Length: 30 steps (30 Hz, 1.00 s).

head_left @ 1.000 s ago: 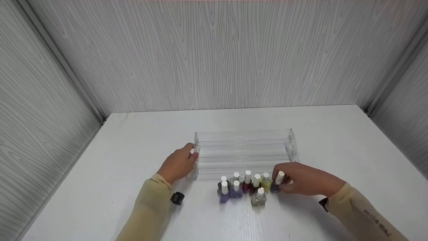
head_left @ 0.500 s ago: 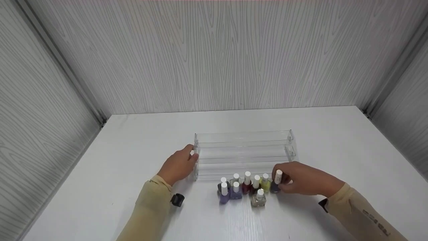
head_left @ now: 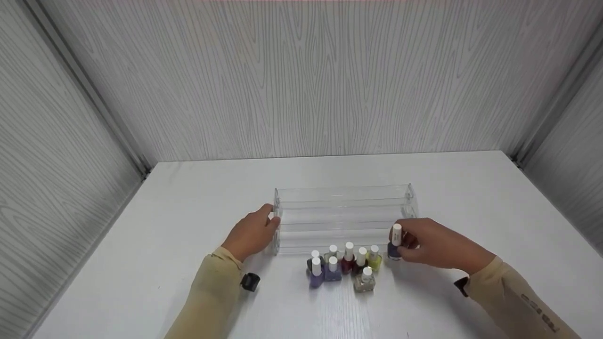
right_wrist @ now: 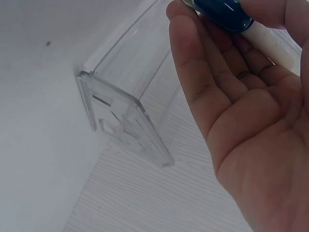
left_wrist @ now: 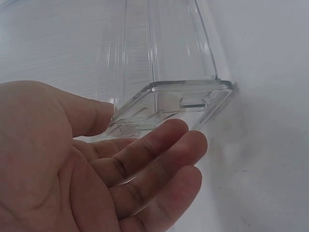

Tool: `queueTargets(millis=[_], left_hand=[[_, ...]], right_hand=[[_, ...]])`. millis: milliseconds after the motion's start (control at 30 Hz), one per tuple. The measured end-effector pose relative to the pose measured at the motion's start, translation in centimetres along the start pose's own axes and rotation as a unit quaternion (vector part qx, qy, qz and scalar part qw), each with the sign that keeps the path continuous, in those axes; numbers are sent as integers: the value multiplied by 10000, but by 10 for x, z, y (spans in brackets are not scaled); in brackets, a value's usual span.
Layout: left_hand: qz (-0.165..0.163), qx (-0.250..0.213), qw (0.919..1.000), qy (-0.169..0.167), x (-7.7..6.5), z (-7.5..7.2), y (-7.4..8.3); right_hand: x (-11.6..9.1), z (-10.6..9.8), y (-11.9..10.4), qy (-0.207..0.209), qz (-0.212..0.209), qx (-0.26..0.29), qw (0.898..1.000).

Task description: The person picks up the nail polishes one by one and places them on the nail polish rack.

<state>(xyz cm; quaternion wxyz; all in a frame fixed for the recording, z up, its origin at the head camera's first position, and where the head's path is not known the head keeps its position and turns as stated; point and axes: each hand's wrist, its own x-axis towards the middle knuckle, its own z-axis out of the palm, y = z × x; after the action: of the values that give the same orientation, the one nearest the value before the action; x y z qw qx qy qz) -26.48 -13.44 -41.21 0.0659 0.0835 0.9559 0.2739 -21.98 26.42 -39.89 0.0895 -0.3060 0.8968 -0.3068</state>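
Note:
My right hand [head_left: 431, 245] pinches a dark blue nail polish bottle [head_left: 393, 250] with a white cap, near the right front corner of the clear plastic rack [head_left: 339, 227]. In the right wrist view the bottle's blue glass [right_wrist: 224, 13] lies between thumb and fingers. At the rack's left end, my left hand [head_left: 252, 233] holds the side panel [left_wrist: 169, 99], thumb at its edge and fingers bent beside it. Several white-capped nail polish bottles cluster before the rack: purple [head_left: 316, 278], lavender [head_left: 332, 273], red [head_left: 347, 263], yellow [head_left: 374, 262] and glittery clear [head_left: 364, 282], among darker ones.
The rack has several long tiers and lies on the white table [head_left: 198, 197]. Grey wood-grain panels stand at the back [head_left: 301, 80], left [head_left: 61, 141] and right [head_left: 570, 99]. Dark straps show at both wrists.
My right hand has lifted the dark blue bottle slightly and drawn it away from the cluster, towards the rack's right end. The left hand stays at the rack's left side.

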Motion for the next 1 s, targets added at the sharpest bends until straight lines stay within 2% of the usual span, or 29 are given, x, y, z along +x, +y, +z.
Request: queueTargets(millis=[400,733,1000], left_hand=[[57,-26,10000,-6,0,0,0],[108,65,9999,72,0,2,-1],[65,99,9999,91,-2,2,1]], right_hand=[[-15,-28,6,719,327,-112,9968],[-17,-30,6,946,422,-139,9945],[-17,-31,7,859,576,-71,9946]])
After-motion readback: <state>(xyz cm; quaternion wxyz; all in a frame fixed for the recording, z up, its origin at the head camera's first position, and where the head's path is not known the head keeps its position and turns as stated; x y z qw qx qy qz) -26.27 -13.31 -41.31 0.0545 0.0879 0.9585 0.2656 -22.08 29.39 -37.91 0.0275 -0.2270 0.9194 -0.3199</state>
